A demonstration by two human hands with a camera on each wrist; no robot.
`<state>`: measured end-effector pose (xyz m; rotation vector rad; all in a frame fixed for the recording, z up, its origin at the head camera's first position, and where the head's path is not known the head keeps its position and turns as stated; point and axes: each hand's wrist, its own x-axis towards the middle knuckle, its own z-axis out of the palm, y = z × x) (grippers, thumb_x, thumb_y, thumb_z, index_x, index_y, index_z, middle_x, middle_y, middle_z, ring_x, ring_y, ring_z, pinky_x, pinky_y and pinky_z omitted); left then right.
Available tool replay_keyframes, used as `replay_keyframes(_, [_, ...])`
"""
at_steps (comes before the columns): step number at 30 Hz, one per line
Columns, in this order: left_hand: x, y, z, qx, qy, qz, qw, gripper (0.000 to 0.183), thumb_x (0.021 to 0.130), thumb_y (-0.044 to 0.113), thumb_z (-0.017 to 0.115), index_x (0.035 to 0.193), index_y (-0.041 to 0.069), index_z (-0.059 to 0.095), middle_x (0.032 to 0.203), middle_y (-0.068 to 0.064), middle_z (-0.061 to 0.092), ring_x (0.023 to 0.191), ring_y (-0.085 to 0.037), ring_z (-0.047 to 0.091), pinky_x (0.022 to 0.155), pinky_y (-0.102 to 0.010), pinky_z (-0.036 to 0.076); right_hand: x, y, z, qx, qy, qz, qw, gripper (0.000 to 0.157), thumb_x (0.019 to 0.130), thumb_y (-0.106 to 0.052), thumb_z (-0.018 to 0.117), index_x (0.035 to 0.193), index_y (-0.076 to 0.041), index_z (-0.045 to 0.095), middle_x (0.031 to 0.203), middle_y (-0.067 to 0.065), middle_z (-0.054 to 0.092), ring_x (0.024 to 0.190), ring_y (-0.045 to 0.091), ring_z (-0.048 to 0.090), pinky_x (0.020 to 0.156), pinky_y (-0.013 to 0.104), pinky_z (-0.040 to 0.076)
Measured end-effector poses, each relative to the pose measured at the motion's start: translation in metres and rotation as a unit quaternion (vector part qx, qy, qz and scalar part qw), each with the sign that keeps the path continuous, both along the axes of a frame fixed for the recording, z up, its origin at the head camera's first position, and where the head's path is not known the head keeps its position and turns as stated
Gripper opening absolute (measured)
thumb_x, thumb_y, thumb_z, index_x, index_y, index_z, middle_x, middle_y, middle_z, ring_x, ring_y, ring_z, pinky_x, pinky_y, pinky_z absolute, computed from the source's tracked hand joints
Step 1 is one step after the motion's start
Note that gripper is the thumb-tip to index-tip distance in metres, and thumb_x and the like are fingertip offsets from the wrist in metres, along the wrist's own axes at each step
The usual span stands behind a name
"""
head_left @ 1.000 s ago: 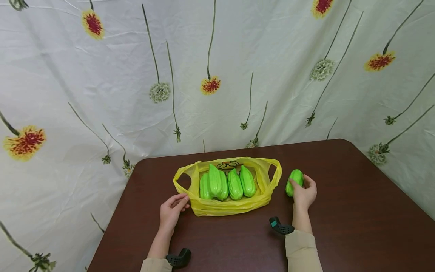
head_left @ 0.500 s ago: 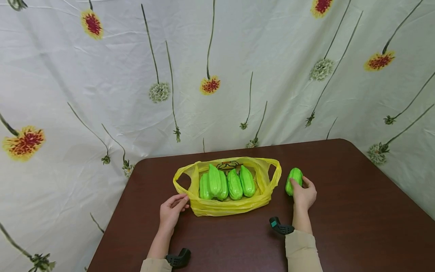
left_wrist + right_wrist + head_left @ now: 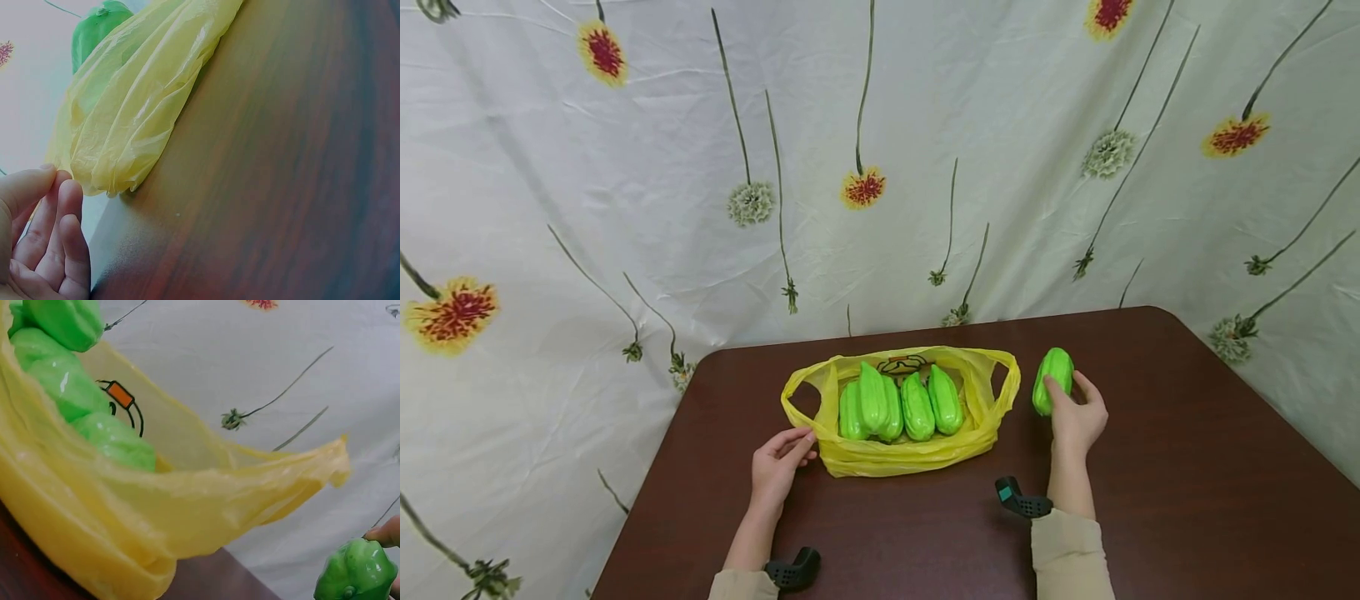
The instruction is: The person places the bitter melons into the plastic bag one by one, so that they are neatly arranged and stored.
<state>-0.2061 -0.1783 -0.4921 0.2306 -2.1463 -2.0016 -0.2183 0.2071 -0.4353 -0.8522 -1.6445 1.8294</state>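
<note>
My right hand [image 3: 1077,421] grips a glossy, bright green, ribbed gourd-like vegetable [image 3: 1052,379], thumb on its near side and fingers on its right. It is held to the right of a yellow plastic bag [image 3: 910,457]. In the right wrist view only the end of this vegetable [image 3: 356,575] shows, at the lower right. Several matching green vegetables [image 3: 917,407] stand side by side inside the bag, whose mouth is spread wide. My left hand [image 3: 777,468] pinches the bag's front left edge between thumb and index finger; the pinch [image 3: 56,175] shows in the left wrist view.
The bag stands on a dark reddish-brown table [image 3: 910,533], close to its back edge. Behind the table hangs a white cloth [image 3: 805,108] with printed flowers. Loop handles stick out at both sides of the bag. A black wrist device [image 3: 1021,498] sits on each wrist.
My right hand has moved slightly up and to the right, carrying the green vegetable farther back and tilting it a little. The left hand and the bag have stayed in place.
</note>
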Motion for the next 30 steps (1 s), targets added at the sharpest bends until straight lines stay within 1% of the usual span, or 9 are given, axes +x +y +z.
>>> replay_keyframes(5, [0.000, 0.000, -0.001, 0.002, -0.001, 0.000, 1.0000, 0.026, 0.084, 0.015, 0.072, 0.103, -0.002, 0.069, 0.083, 0.001, 0.070, 0.067, -0.014, 0.066, 0.064, -0.024, 0.053, 0.003, -0.002, 0.010, 0.004, 0.026, -0.001, 1.000, 0.056, 0.078, -0.017, 0.076, 0.129, -0.006, 0.056, 0.125, 0.010, 0.052, 0.097, 0.013, 0.051, 0.081, 0.025, 0.046])
replay_keyframes(14, [0.000, 0.000, -0.001, 0.001, 0.002, -0.002, 1.0000, 0.026, 0.084, 0.015, 0.071, 0.104, -0.002, 0.068, 0.084, 0.000, 0.071, 0.067, -0.014, 0.066, 0.064, -0.024, 0.053, 0.010, -0.009, 0.030, 0.007, 0.056, 0.011, 0.998, 0.055, 0.078, -0.020, 0.077, 0.128, -0.009, 0.058, 0.125, 0.006, 0.052, 0.097, 0.013, 0.054, 0.077, 0.022, 0.047])
replay_keyframes(19, [0.000, -0.001, -0.001, 0.000, 0.001, -0.002, 1.0000, 0.027, 0.084, 0.016, 0.072, 0.104, -0.001, 0.068, 0.085, -0.001, 0.071, 0.068, -0.013, 0.066, 0.064, -0.025, 0.053, 0.013, -0.016, 0.041, 0.012, 0.074, 0.020, 0.997, 0.055, 0.078, -0.020, 0.077, 0.128, -0.009, 0.058, 0.125, 0.006, 0.052, 0.095, 0.012, 0.054, 0.075, 0.020, 0.048])
replay_keyframes(25, [0.000, -0.001, -0.002, 0.003, 0.001, -0.001, 1.0000, 0.028, 0.084, 0.017, 0.072, 0.104, -0.001, 0.068, 0.084, 0.000, 0.071, 0.068, -0.013, 0.066, 0.064, -0.024, 0.053, 0.015, -0.026, 0.048, 0.021, 0.103, 0.039, 0.994, 0.052, 0.079, -0.017, 0.077, 0.127, -0.008, 0.059, 0.124, 0.005, 0.052, 0.092, 0.012, 0.056, 0.069, 0.016, 0.049])
replay_keyframes(30, [-0.001, 0.000, -0.001, 0.004, 0.003, -0.001, 1.0000, 0.027, 0.084, 0.016, 0.072, 0.104, -0.001, 0.068, 0.084, -0.001, 0.071, 0.068, -0.014, 0.066, 0.064, -0.024, 0.053, 0.016, -0.038, 0.052, 0.032, 0.125, 0.060, 0.990, 0.051, 0.079, -0.016, 0.077, 0.126, -0.006, 0.059, 0.123, 0.006, 0.052, 0.092, 0.012, 0.057, 0.068, 0.014, 0.050])
